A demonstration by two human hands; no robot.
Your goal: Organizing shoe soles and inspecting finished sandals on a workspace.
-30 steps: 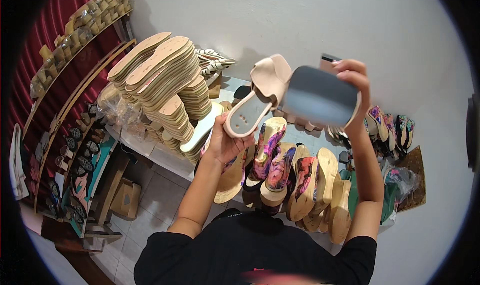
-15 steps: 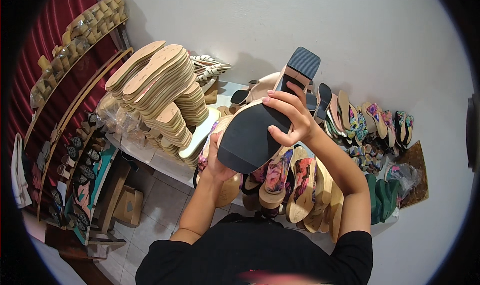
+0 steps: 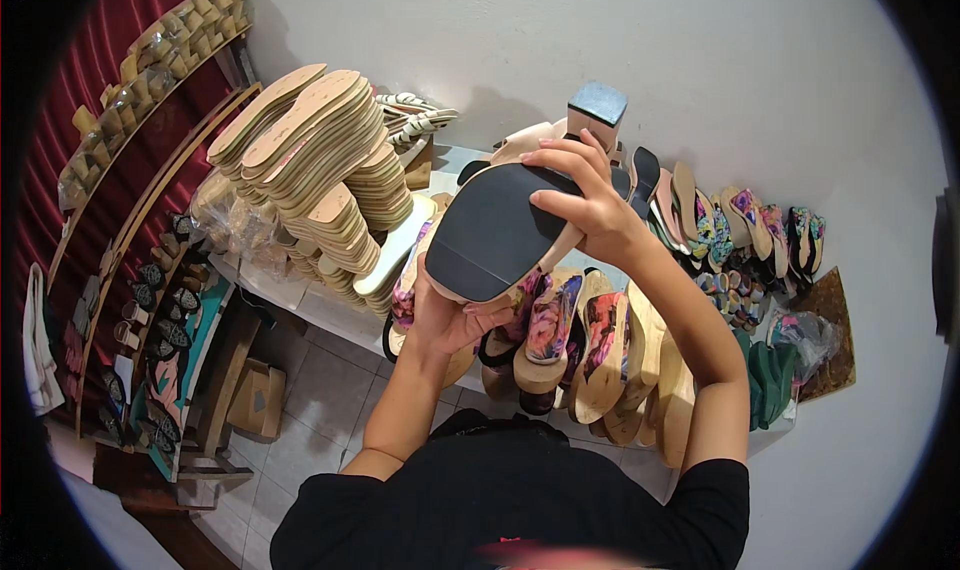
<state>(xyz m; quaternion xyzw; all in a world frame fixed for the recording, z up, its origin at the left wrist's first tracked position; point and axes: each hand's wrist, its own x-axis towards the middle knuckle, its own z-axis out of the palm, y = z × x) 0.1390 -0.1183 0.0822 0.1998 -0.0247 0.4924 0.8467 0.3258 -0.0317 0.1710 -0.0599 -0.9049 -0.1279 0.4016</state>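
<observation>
I hold a heeled sandal (image 3: 500, 225) upside down in front of me, its dark grey sole facing up and its block heel (image 3: 597, 105) pointing away. My left hand (image 3: 450, 315) grips the toe end from beneath. My right hand (image 3: 580, 195) lies over the sole near the middle, fingers spread across it. The beige upper shows below the sole at the edge.
A tall stack of tan insoles (image 3: 320, 170) stands to the left on a white table (image 3: 300, 300). Rows of floral wedge sandals (image 3: 590, 350) lean beneath my hands, more shoes (image 3: 740, 220) to the right. Racks of heels (image 3: 150, 300) line the left wall.
The sandal has been turned over and lowered toward me, the sole now facing up. My right hand moved from the heel end onto the sole; my left hand came under the toe.
</observation>
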